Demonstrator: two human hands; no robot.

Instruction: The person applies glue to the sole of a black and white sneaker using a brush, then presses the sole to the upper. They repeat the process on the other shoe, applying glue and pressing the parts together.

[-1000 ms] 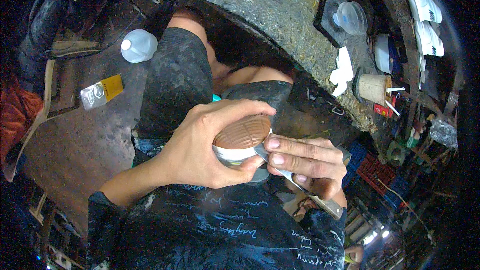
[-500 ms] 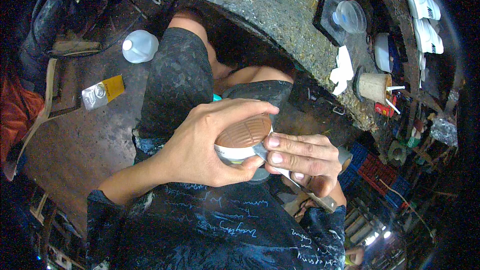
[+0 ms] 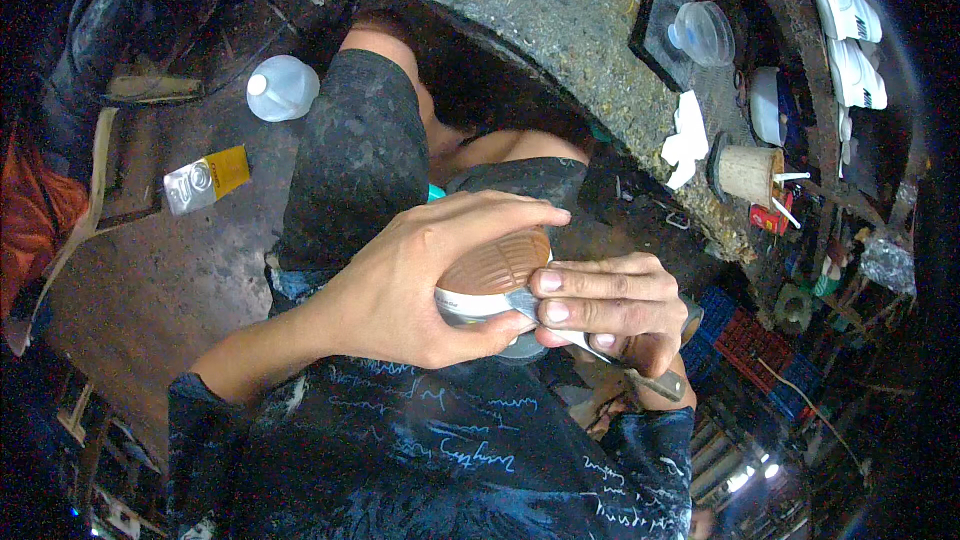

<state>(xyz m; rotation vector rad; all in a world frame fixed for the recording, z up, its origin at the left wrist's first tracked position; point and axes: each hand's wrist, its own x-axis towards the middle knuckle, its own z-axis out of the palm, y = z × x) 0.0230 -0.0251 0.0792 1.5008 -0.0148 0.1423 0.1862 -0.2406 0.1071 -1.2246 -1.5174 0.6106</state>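
Observation:
My left hand [image 3: 410, 275] is wrapped round a shoe [image 3: 498, 272], its brown ribbed sole turned up toward me and its white edge showing below. The thumb lies along the near side and the fingers along the far side. In my right hand [image 3: 618, 305] is a knife [image 3: 521, 302], closed between the fingers and thumb. Its grey blade rests against the white edge at the right end of the sole. The handle end [image 3: 662, 385] sticks out below my right hand. Most of the shoe's upper is hidden behind my left hand and the sole.
A worn workbench [image 3: 560, 40] curves across the far side, bearing white paper [image 3: 686, 140], a clear plastic bowl [image 3: 703, 32] and a round wooden block [image 3: 748, 174]. White shoes [image 3: 845, 5] stand at the far right. A plastic jug [image 3: 285, 90] and a yellow-and-silver packet [image 3: 208, 180] lie on the left.
Both hands, with the shoe, have shifted very slightly. The blade stays against the sole's right edge, and both grips look the same.

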